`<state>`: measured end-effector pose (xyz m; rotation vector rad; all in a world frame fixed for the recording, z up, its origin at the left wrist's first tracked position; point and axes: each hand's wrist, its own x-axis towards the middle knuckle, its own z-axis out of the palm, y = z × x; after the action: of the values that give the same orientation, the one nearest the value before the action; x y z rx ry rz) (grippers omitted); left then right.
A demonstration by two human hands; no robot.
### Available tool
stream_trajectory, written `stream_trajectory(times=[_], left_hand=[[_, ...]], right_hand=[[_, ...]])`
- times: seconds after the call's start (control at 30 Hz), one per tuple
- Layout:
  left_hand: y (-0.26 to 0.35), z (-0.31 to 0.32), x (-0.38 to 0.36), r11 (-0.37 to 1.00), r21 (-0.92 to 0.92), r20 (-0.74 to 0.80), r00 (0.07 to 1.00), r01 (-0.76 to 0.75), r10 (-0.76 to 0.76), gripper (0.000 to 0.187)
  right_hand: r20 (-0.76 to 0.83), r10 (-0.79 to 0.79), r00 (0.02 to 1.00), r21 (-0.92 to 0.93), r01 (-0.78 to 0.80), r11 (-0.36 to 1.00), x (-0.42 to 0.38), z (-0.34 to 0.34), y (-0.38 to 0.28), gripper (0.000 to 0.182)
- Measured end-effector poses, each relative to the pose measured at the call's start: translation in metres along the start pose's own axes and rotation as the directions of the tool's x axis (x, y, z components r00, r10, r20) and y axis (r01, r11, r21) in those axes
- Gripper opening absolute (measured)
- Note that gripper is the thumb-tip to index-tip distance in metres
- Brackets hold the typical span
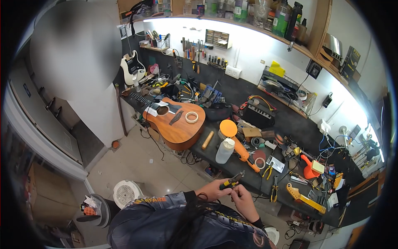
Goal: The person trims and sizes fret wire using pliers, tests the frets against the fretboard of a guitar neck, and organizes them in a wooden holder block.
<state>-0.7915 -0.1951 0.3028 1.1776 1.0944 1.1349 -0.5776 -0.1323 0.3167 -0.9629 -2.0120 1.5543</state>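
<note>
Left hand [213,189]: grip closed on small hand tool [230,181]. Right hand [243,201]: fingers pinching tool tip, beside desk [232,159] edge.

Left hand [212,189] gripping small black-and-yellow-handled hand tool [230,181], right hand [244,202] touching its tip, before cluttered black workbench [290,124]. On bench: brown wooden acoustic guitar [176,120] bearing roll of pale tape [191,117]; translucent white plastic bottle [224,150]; orange-handled pliers [267,169].

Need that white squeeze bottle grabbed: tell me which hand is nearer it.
Left. The left hand sits just below the white squeeze bottle; the right hand is farther down and right.
</note>
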Motion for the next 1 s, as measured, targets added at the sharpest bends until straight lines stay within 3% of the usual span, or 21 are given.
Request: stream_trajectory(times=[0.13, 0.2, 0.43, 0.6, 0.8, 0.87, 0.93, 1.0], left_hand=[[-0.005, 0.007, 0.004, 1.0, 0.016, 0.028, 1.0, -0.001, 0.001, 0.038], [-0.01, 0.009, 0.008, 0.995, 0.047, 0.104, 0.99, 0.09, -0.094, 0.052], [-0.016, 0.025, 0.018, 0.993, 0.085, 0.166, 0.982, 0.077, -0.09, 0.05], [-0.002, 0.032, 0.015, 0.993, 0.109, 0.172, 0.985, -0.034, 0.014, 0.05], [0.008, 0.015, -0.02, 0.967, 0.249, 0.018, 0.998, -0.058, 0.055, 0.055], [-0.005, 0.013, -0.036, 0.97, 0.238, -0.155, 0.984, -0.046, 0.085, 0.054], [-0.007, 0.013, -0.06, 0.979, 0.2, -0.239, 0.968, -0.033, 0.081, 0.052], [0.002, 0.026, -0.091, 0.981, 0.195, -0.415, 0.908, 0.024, 0.06, 0.052]], right_hand=[[0.003, -0.009, 1.0, -0.006, 0.009, 1.0, -0.008, -0.008, 0.01, 0.014], [-0.014, -0.004, 1.0, -0.013, 0.004, 1.0, -0.013, -0.011, 0.01, 0.013], [-0.07, -0.008, 0.998, 0.005, 0.008, 1.0, -0.032, -0.02, 0.017, 0.012], [-0.135, 0.021, 0.991, 0.13, -0.003, 0.991, -0.037, -0.019, 0.013, 0.012], [0.066, 0.02, 0.998, 0.062, -0.024, 0.998, -0.011, -0.004, 0.0, 0.012], [0.187, -0.024, 0.982, 0.015, 0.022, 1.0, 0.006, 0.005, -0.002, 0.013], [0.36, -0.055, 0.931, 0.026, 0.049, 0.998, 0.026, 0.012, 0.0, 0.013], [0.531, -0.093, 0.842, 0.005, 0.107, 0.994, 0.038, 0.022, -0.009, 0.013]])
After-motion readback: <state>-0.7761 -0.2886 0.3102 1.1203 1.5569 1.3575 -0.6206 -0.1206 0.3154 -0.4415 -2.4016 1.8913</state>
